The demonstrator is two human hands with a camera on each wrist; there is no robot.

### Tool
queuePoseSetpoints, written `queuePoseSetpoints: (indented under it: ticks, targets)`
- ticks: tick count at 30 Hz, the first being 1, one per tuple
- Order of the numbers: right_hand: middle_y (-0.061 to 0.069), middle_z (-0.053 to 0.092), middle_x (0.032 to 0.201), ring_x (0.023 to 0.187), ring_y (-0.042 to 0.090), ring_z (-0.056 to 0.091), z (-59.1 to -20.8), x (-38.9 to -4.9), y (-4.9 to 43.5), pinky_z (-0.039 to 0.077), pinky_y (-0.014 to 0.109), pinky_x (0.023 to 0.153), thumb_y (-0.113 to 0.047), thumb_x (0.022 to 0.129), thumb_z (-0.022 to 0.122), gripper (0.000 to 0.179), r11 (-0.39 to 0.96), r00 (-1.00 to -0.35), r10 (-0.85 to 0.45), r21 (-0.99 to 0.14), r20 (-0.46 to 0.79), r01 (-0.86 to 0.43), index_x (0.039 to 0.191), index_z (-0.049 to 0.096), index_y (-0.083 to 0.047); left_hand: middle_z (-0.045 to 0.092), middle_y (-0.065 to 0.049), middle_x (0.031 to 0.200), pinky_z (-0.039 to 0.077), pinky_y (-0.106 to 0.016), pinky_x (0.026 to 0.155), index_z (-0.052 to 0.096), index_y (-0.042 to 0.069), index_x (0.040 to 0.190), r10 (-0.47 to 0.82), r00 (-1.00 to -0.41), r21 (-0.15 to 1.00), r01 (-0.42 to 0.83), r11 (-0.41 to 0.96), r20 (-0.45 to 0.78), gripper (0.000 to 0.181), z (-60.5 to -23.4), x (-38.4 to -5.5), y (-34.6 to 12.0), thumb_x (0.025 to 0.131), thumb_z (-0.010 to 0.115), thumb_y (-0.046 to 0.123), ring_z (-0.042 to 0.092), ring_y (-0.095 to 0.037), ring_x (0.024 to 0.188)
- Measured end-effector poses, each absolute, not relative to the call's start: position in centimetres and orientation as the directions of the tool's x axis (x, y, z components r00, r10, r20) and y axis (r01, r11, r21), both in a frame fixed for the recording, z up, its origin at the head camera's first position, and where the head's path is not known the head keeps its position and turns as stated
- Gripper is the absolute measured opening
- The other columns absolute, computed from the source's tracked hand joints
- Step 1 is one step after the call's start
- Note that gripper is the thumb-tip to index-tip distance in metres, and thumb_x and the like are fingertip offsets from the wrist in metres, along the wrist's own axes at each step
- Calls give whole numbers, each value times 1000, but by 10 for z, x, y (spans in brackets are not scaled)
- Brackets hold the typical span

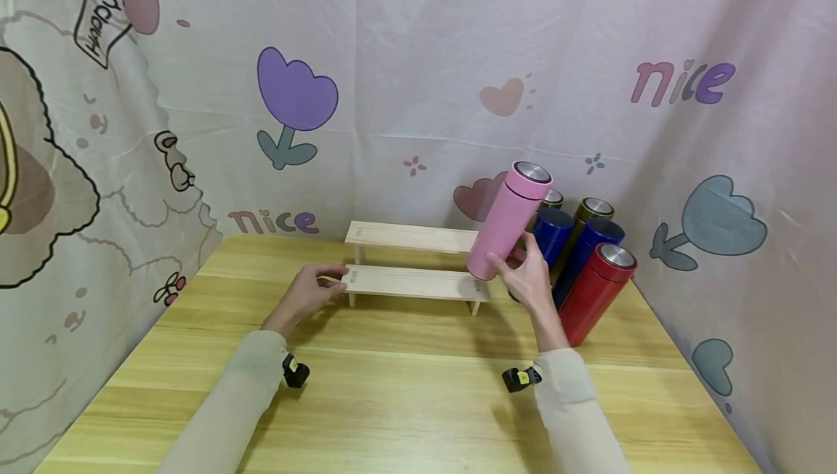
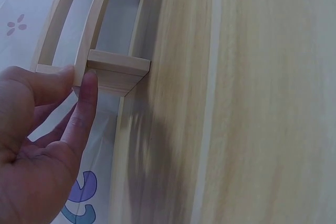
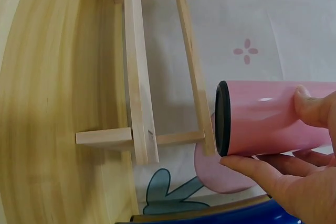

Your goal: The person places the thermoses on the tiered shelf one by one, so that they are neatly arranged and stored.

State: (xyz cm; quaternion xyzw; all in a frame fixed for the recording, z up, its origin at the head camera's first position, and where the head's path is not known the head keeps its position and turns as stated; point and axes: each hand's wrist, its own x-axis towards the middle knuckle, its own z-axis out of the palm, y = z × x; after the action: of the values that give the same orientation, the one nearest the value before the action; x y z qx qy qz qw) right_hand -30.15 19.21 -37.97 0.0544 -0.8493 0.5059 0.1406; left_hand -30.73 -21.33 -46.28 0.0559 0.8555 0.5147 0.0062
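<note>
A pink thermos bottle [image 1: 508, 223] with a steel-topped lid is in my right hand [image 1: 528, 275], leaning a little to the right. The right wrist view shows its dark-rimmed base [image 3: 223, 119] close to the end of the wooden two-step rack [image 3: 137, 66], with thumb and fingers gripping the pink side. My left hand [image 1: 312, 292] pinches the left end of the rack's lower board [image 1: 415, 283] between thumb and finger. In the left wrist view, that thumb and finger [image 2: 86, 90] meet at the board's end, beside the leg. Behind it the upper board [image 1: 413, 236] stands higher.
At the right, a red thermos [image 1: 598, 294] stands nearest, with blue thermoses [image 1: 553, 230] behind it and olive-gold ones [image 1: 593, 211] farther back. A patterned cloth [image 1: 405, 96] hangs behind the wooden table [image 1: 405, 401].
</note>
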Motion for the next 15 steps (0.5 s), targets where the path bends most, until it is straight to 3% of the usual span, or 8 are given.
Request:
queuePoseSetpoints:
  ticks: [15]
  targets:
    - [23,67,135,121,36,68,-375,-311,173,56,52,104,-26,90,81,72,434,-948,27,-858,317,-274,148,44,-7,61,-27,139,64,-41,89,63,-2,137,105,-993,881,99,462,57,39,-462,-307,-213,99,67,7,69,-32,109]
